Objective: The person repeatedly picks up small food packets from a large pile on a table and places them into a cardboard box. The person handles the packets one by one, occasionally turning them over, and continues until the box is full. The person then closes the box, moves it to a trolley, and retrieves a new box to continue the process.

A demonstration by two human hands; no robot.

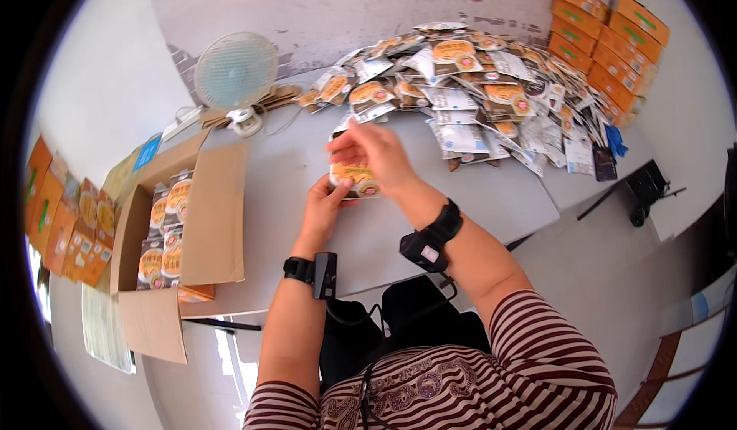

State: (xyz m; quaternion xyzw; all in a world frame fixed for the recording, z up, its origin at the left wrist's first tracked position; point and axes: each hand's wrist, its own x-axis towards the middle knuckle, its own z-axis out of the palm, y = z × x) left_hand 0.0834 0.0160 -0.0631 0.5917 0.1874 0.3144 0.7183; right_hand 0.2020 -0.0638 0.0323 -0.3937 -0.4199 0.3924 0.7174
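Note:
My left hand point(323, 204) grips a food packet point(352, 172) by its lower left edge, thumb on the printed front. The packet is dark and white with an orange picture on it, and it is held above the grey table point(288, 217). My right hand point(383, 156) is over the packet's right side and covers part of it. Its fingers are bent and point to the left; whether they touch the packet cannot be made out. A large heap of similar packets point(455, 99) lies behind both hands, on the back of the table.
To the left stands an open cardboard carton point(213, 217) with several packets point(173, 257) upright inside. A fan point(236, 73) is at the back left. Orange boxes point(625, 50) are stacked at the back right, others point(60, 222) at far left. A phone point(604, 164) lies near the right edge.

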